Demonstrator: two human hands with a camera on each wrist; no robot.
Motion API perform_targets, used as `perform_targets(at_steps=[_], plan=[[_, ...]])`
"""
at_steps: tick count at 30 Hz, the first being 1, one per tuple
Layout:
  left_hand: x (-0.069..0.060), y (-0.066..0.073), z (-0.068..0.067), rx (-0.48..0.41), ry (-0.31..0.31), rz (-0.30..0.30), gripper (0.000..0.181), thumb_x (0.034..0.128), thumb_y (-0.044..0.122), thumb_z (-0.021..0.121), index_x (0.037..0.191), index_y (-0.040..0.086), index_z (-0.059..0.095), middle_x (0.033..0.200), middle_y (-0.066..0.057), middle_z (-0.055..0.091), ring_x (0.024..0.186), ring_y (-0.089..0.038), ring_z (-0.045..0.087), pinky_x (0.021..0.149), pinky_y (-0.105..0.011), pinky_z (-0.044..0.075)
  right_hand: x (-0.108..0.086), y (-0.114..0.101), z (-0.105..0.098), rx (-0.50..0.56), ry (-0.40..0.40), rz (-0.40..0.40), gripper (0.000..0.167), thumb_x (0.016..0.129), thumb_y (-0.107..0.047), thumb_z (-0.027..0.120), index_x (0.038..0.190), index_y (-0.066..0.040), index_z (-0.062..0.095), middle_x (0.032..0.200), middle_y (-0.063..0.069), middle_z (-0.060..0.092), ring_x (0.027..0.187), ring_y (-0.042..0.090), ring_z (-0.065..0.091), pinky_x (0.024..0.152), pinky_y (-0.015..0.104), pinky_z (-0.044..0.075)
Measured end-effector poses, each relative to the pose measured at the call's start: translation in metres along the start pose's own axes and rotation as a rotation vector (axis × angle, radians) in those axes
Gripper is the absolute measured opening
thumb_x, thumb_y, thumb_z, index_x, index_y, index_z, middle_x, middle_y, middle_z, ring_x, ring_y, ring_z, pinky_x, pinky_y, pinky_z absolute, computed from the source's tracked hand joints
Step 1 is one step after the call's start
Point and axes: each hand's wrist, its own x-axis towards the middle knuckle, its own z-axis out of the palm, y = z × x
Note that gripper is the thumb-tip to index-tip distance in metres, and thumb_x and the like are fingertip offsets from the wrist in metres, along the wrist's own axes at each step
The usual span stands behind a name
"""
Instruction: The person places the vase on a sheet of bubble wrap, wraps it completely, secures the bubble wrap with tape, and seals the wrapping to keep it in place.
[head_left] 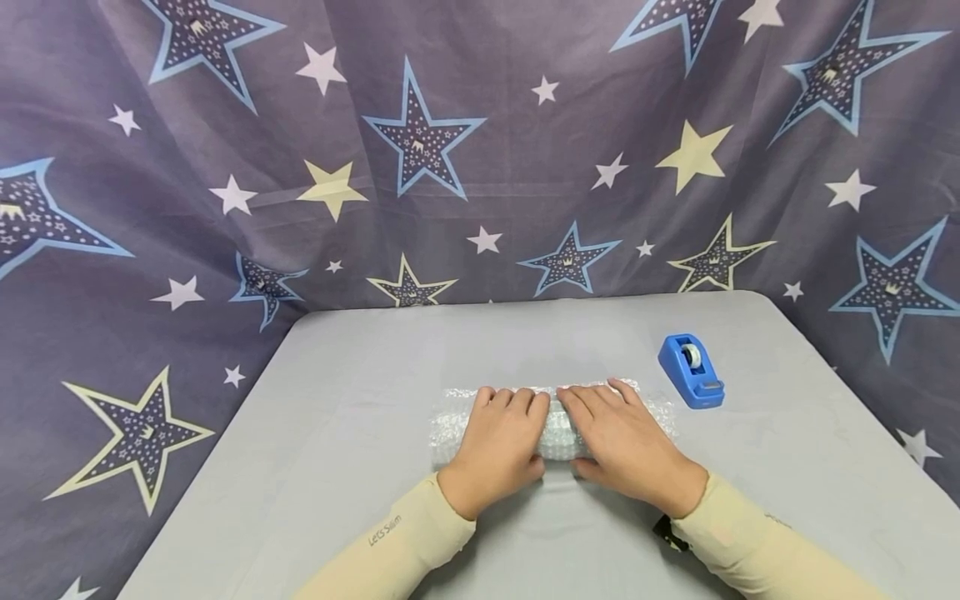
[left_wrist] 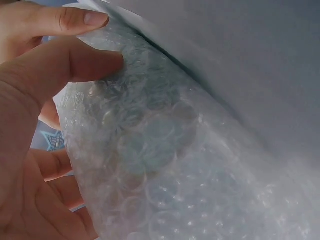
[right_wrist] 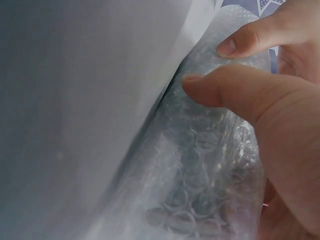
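A roll of clear bubble wrap [head_left: 557,435] lies crosswise on the grey table. My left hand [head_left: 501,442] grips its left part, fingers over the top and far side, thumb on the near side. Close beside it, my right hand [head_left: 628,442] holds the right part the same way. In the left wrist view the left thumb [left_wrist: 97,61] presses the bubble wrap [left_wrist: 165,175]. The right wrist view has the right thumb [right_wrist: 215,89] against the bubble wrap [right_wrist: 195,175]. Something faintly greenish shows through the layers; what it is I cannot tell.
A blue tape dispenser [head_left: 692,371] with a roll of tape stands to the right, beyond the right hand. The grey table [head_left: 360,358] ends at the back against a dark curtain [head_left: 525,150] printed with stars, which also hangs along both sides.
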Motion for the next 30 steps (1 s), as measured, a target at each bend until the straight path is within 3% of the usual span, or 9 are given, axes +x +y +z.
perform_targets(at_steps=[12, 26, 30], plan=[[-0.002, 0.0, -0.005, -0.029, 0.002, 0.027, 0.051, 0.0575, 0.035, 0.08, 0.101, 0.018, 0.059, 0.086, 0.004, 0.063, 0.068, -0.018, 0.057, 0.071, -0.038, 0.037, -0.001, -0.002, -0.007, -0.002, -0.015, -0.03, 0.097, 0.063, -0.047, 0.089, 0.142, -0.001, 0.056, 0.133, 0.011, 0.066, 0.121, 0.031, 0.063, 0.111, 0.062, 0.037], [-0.004, 0.002, -0.021, -0.128, -0.133, 0.034, 0.05, 0.0591, 0.038, 0.082, 0.098, 0.018, 0.058, 0.079, 0.007, 0.057, 0.06, -0.012, 0.046, 0.065, -0.033, 0.025, -0.003, -0.008, -0.017, 0.02, -0.051, -0.044, 0.091, 0.061, -0.051, 0.082, 0.135, -0.002, 0.06, 0.123, 0.009, 0.07, 0.114, 0.028, 0.067, 0.108, 0.063, 0.041], [-0.004, 0.002, -0.024, -0.152, -0.169, 0.035, 0.049, 0.0607, 0.037, 0.081, 0.099, 0.018, 0.058, 0.078, 0.008, 0.057, 0.058, -0.01, 0.044, 0.064, -0.032, 0.024, -0.003, -0.009, -0.019, 0.031, -0.067, -0.051, 0.092, 0.061, -0.052, 0.082, 0.136, -0.001, 0.06, 0.123, 0.009, 0.07, 0.113, 0.028, 0.067, 0.104, 0.058, 0.045]])
